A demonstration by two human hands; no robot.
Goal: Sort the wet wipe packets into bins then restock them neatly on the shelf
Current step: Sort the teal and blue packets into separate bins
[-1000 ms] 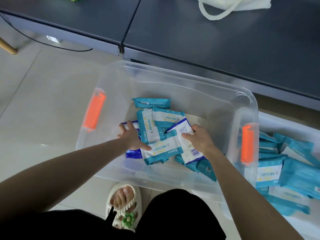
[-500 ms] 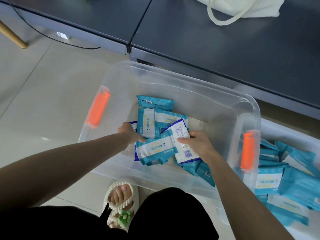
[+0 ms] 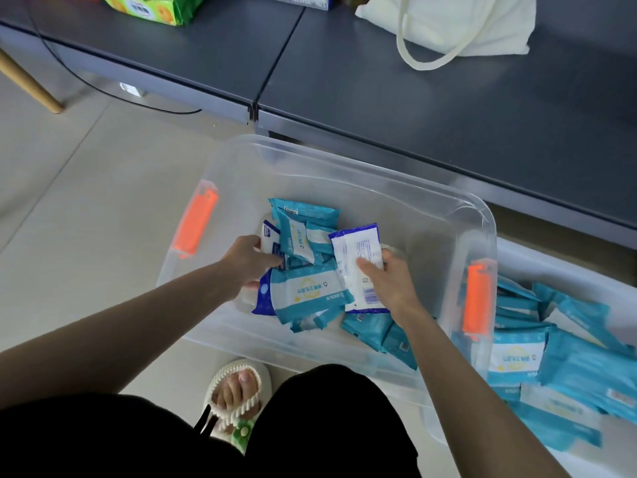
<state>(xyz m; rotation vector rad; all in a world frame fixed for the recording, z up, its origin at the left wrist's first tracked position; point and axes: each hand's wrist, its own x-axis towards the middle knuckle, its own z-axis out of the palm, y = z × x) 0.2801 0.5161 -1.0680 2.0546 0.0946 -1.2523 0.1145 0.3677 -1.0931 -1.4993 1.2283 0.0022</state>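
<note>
- Apparently the sorting is about in the middle: the clear bin (image 3: 344, 160) on the floor holds a loose heap of teal packets (image 3: 306, 294) mixed with a few dark-blue ones, not yet separated.
- The right hand (image 3: 386, 281) grips a white packet (image 3: 358, 257) with a dark-blue edge, thumb on its printed face and fingers behind it, at the right side of the heap.
- The left hand (image 3: 246, 262) reaches into the left side of the heap, beside a dark-blue packet (image 3: 267, 236). Its fingertips are hidden among the packets, so I cannot tell if it holds one.
- A second bin (image 3: 558, 262), just beside the first on the right, already contains many teal packets of one kind, so I judge that this kind is mostly sorted.
- The dark shelf (image 3: 413, 115) behind the bins carries a cloth bag (image 3: 458, 22) and a green pack (image 3: 155, 5), but no wipe packets are visible on it. The restocking, I think, is entirely left to do.
</note>
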